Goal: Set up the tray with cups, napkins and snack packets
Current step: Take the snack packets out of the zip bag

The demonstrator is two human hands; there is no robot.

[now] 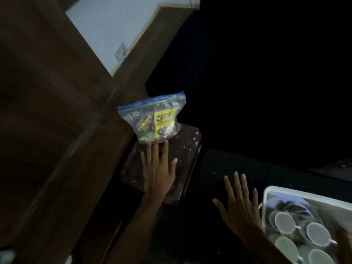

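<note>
The small brown stand [182, 149] carries a zip bag of packets [154, 119] at its far edge — its near half lies bare under the spread left hand [159, 172]. A wooden panel [57, 111] walls off the stand's left edge. Between stand and white tray [304, 195] runs a dark open strip — the right hand [241, 208] hangs there, fingers splayed. Four cups [284, 222] fill the tray's near corner.
</note>
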